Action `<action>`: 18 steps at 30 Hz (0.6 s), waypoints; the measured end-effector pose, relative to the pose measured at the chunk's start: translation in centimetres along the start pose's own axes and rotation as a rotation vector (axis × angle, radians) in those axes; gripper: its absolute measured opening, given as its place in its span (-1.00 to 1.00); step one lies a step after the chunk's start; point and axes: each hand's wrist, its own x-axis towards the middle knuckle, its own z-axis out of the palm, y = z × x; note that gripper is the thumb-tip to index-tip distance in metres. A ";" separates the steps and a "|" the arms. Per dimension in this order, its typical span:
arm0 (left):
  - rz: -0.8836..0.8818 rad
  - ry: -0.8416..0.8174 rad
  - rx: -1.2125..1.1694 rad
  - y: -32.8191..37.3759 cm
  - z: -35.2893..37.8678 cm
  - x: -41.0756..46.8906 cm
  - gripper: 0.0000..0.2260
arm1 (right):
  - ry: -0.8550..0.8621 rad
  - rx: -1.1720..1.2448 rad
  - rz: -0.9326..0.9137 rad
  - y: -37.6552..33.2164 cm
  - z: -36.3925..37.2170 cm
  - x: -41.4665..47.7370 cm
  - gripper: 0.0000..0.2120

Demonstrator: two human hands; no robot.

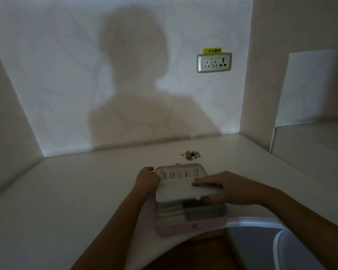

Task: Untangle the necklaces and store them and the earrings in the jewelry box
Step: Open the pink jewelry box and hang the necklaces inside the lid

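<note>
Steadiness matters: my left grip (147,178) clamps the lid (180,169); my right grip (222,187), fingers straight, presses the inner flap (176,190) of the jewelry box (183,228); smooth it gently.

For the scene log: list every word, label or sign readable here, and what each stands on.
"小心触电": on the yellow label just above the socket.
No other text shows; the jewelry box bears none.
</note>
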 end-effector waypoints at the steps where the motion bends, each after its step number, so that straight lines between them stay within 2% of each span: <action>1: -0.017 -0.009 -0.074 -0.1 -0.3 0.1 -0.56 | 0.062 0.045 -0.007 0.1 0.0 0.1 -0.60; 3: -0.047 -0.035 -0.180 -0.5 -0.4 0.5 -0.64 | 0.204 0.197 -0.011 0.4 -0.1 0.4 -0.76; 6: -0.103 -0.070 -0.394 -0.8 -0.4 0.5 -0.76 | 0.374 0.615 0.032 0.0 0.3 1.1 -0.86; 7: -0.116 -0.071 -0.456 -0.7 -0.7 -0.1 -0.82 | 0.438 0.662 0.054 0.1 0.7 1.4 -0.87; 10: -0.126 -0.114 -0.705 -0.7 -1.2 -1.1 -0.89 | 0.607 0.474 0.125 0.6 1.8 2.8 -0.85; 13: -0.161 -0.149 -0.880 -0.5 -1.3 -1.2 -0.69 | 0.666 0.579 0.151 0.7 3.0 3.8 -0.74; 15: -0.151 -0.170 -0.889 -0.2 -1.1 -1.3 -0.60 | 0.650 0.696 0.123 0.9 3.8 4.2 -0.62; 18: -0.149 -0.298 -0.868 0.0 -0.6 -2.2 -0.49 | 0.589 0.692 0.119 1.0 4.4 4.6 -0.48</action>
